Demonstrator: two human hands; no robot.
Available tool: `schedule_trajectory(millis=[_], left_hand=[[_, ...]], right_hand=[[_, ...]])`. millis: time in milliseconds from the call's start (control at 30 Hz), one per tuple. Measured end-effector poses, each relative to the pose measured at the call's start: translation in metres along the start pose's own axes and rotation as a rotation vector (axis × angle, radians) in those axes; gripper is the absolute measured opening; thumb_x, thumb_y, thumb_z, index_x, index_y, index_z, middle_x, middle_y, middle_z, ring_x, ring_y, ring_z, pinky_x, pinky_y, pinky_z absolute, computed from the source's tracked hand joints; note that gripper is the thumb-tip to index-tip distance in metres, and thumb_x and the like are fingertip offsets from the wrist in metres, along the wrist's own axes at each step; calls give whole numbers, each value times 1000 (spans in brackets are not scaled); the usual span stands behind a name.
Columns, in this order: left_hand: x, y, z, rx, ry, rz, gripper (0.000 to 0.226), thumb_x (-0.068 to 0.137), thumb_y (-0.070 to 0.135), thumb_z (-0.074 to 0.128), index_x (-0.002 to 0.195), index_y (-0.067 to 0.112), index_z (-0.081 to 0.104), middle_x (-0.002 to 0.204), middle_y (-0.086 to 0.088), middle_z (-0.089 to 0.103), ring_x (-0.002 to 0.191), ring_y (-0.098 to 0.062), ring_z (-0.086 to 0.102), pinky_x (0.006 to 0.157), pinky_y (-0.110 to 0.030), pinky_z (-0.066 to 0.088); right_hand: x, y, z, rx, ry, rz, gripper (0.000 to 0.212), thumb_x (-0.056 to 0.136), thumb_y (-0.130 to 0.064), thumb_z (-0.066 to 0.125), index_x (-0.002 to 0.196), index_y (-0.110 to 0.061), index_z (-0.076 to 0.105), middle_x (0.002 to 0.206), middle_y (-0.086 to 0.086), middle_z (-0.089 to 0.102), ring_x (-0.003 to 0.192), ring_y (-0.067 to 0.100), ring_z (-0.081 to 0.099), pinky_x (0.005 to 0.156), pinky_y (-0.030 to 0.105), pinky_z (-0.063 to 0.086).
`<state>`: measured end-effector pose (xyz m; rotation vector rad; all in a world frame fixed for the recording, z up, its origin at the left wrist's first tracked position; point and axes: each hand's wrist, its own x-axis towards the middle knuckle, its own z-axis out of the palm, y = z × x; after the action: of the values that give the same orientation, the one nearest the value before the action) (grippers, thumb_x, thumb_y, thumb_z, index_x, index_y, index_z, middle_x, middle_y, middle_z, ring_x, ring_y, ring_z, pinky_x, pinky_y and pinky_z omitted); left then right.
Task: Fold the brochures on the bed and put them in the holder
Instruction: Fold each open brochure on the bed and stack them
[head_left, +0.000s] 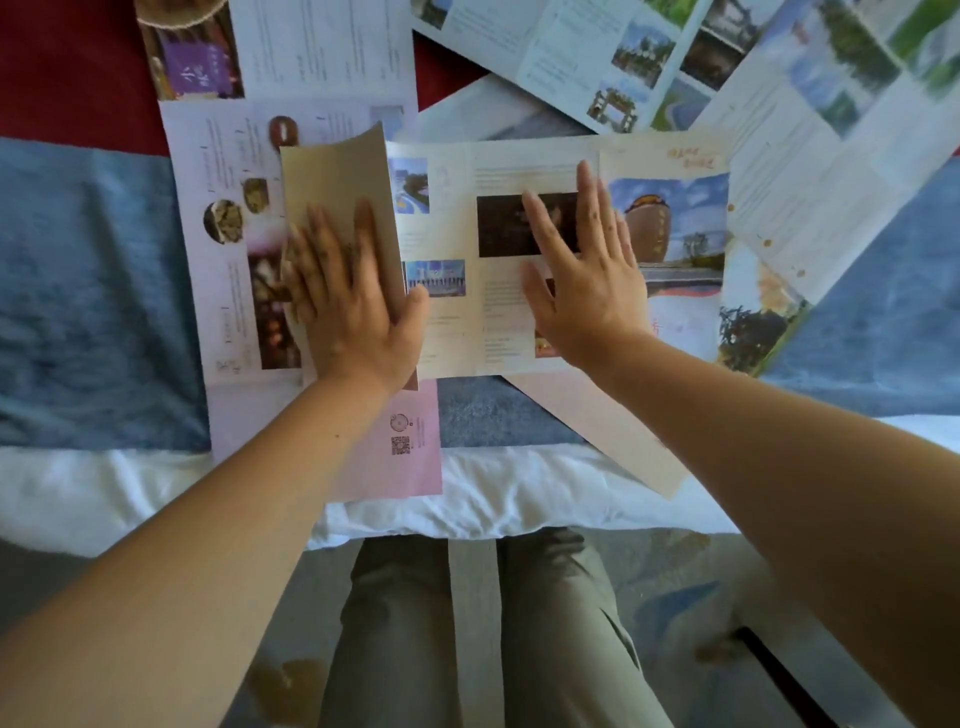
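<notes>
Brochures are all over the bed (93, 291) from where I'm watching, and the one in play is the cream brochure (519, 171) lying open across the middle, just past the white sheet (493, 499) at the near edge.

Nearest to me are my own legs and the floor, then that rumpled sheet, soft and lumpy, so not a great backing for a sharp crease. A pink leaflet (410, 457) hangs toward the near edge under my left arm.

My left hand (348, 301) is flat, fingers spread, pressing the cream brochure's left panel, which is turned over so its plain tan back shows; the far corner of the panel curls up off the rest. My right hand (582, 265) is also open and flat, palm down on the middle panels, gripping nothing, just pinning the paper.

Handling guess: light, thin, glossy-ish paper, floppy rather than stiff, and it'll probably slide on the sheets underneath. I'd take it by the panel edges and press along the printed fold lines, not in the middle.

Left of it is a food menu sheet (228, 234), white and flat. Farther off, more scenic brochures (649, 52) fan out unfolded at the far right over a blue blanket and some red fabric (67, 67). I can't see the holder anywhere.
</notes>
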<state>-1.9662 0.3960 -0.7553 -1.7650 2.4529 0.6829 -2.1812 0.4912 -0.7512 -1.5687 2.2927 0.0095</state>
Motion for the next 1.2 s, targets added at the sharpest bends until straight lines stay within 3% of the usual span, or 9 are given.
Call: schedule_trajectory(millis=[100,200,533,933,1200], left_hand=[[0,16,8,-4,1,15,91,89,63,28,165,18,9,170,-24,2,158,-44,-2,125,-63,0],[3,35,15,-58,-4,0,94,87,61,34,165,17,7,170,-23,-1,157,-43,-5,124,-64,-3],[-9,107,42,-96,-8,101,93,92,52,50,166,14,8,169,-26,-2,157,-44,-3,125,-63,1],[-12,147,72,214,16,32,96,88,62,43,166,18,7,169,-29,-1,155,-51,-3,123,-66,2],[-18,169,91,322,-26,135,84,96,61,32,166,23,7,170,-24,0,156,-47,0,124,-65,2]], right_hand=[[-11,30,-3,-12,95,183,61,109,-50,28,165,-33,12,172,20,-2,159,38,0,130,51,4],[-25,65,2,-16,28,322,64,107,-58,18,165,-36,0,173,10,-8,160,32,-7,129,52,-2],[-40,106,16,182,27,172,60,110,-50,17,166,-32,4,174,4,-1,160,27,-3,130,42,-1],[-42,110,32,179,146,154,59,111,-43,26,166,-26,13,174,7,6,160,28,3,130,42,0],[-42,110,41,112,190,164,59,111,-43,28,166,-26,15,173,9,11,160,27,8,130,41,4]])
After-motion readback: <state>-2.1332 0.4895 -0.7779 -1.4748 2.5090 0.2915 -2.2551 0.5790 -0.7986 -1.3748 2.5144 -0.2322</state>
